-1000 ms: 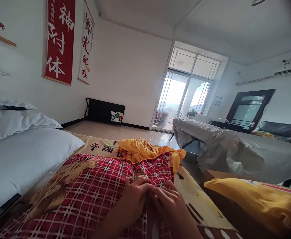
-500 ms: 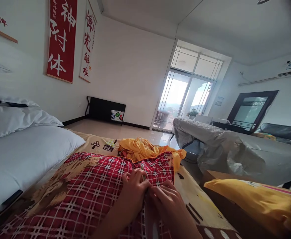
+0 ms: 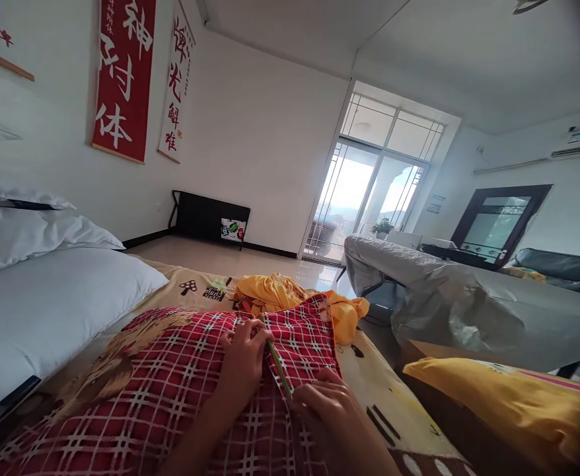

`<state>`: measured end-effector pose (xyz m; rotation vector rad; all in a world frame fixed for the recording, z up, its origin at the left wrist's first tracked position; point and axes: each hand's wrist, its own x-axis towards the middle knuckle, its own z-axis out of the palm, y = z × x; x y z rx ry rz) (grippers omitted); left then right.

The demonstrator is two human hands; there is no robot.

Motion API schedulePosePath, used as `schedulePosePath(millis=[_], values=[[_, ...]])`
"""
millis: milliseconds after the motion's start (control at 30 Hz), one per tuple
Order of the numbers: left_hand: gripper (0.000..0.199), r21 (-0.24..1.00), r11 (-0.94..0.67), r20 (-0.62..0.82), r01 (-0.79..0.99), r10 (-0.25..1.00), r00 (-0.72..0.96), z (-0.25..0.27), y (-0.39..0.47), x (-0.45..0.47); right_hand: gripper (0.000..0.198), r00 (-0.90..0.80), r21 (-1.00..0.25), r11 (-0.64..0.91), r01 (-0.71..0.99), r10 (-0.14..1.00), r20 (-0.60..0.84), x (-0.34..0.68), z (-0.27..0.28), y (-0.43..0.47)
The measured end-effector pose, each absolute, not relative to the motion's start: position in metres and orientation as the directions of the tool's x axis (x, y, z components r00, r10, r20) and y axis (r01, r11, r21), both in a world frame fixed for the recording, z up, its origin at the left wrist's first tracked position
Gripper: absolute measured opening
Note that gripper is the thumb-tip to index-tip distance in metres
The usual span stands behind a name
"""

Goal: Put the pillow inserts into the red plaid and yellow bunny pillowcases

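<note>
A red plaid cushion cover (image 3: 191, 370) with white lines and a brown animal print lies in front of me. A narrow green strip (image 3: 280, 370), which looks like a zip, runs along its opening between my hands. My left hand (image 3: 244, 354) is closed on the cover at the strip's far end. Nearer me and to the right, my right hand (image 3: 324, 400) pinches the strip's near end, its fingertips partly hidden. The cover's right-hand flap (image 3: 302, 330) lies beyond my right hand. Behind it sits a crumpled yellow cloth (image 3: 275, 291).
White pillows (image 3: 57, 317) are piled on the left. Underneath is a beige patterned sheet (image 3: 384, 390). At the right, a yellow cushion (image 3: 508, 396) rests on a cardboard box (image 3: 429, 350). A plastic-covered table (image 3: 468, 297) stands farther back, before the glass door (image 3: 359, 192).
My hands were close together and are now apart. The left moved away and leftward, the right slightly nearer me, showing the green strip between them. The right-hand flap shifted left.
</note>
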<state>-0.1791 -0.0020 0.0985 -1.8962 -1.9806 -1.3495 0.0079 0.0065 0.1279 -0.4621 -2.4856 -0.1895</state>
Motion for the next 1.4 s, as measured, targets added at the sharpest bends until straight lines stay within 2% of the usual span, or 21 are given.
schedulePosePath(millis=[133,233,367,533,700,900,1133,1400], values=[[0.033,0.530,-0.303,0.621,0.792,0.775,-0.120,0.111,-0.017,-0.172,0.030,-0.733,0.065,0.909,0.411,0.287,0.616,0.010,0.126,0.015],[0.024,0.595,-0.361,0.551,0.718,0.833,-0.037,0.124,-0.037,-0.158,0.029,-0.724,0.053,0.894,0.446,0.325,0.609,0.013,0.126,0.021],[0.014,0.593,-0.239,0.398,0.769,0.917,-0.022,0.125,-0.048,-0.137,0.026,-0.712,-0.004,0.898,0.440,0.352,0.608,0.014,0.125,0.028],[0.027,0.550,-0.152,0.326,0.821,0.944,-0.043,0.108,-0.033,-0.120,0.016,-0.684,-0.101,0.870,0.483,0.446,0.577,0.010,0.117,0.044],[0.027,0.488,-0.054,0.279,0.871,0.955,-0.097,0.102,-0.026,-0.119,0.015,-0.676,-0.136,0.854,0.502,0.486,0.554,0.006,0.111,0.052],[0.030,0.456,-0.012,0.268,0.890,0.955,-0.124,0.102,-0.025,-0.119,0.018,-0.679,-0.160,0.865,0.476,0.477,0.558,0.006,0.109,0.054],[0.039,0.458,-0.029,0.285,0.888,0.952,-0.116,0.092,-0.019,-0.120,0.016,-0.669,-0.188,0.845,0.501,0.516,0.534,0.005,0.108,0.056],[0.029,0.560,-0.025,0.214,0.828,0.970,-0.115,0.098,-0.020,-0.130,0.016,-0.662,-0.206,0.815,0.541,0.564,0.493,0.005,0.104,0.062]])
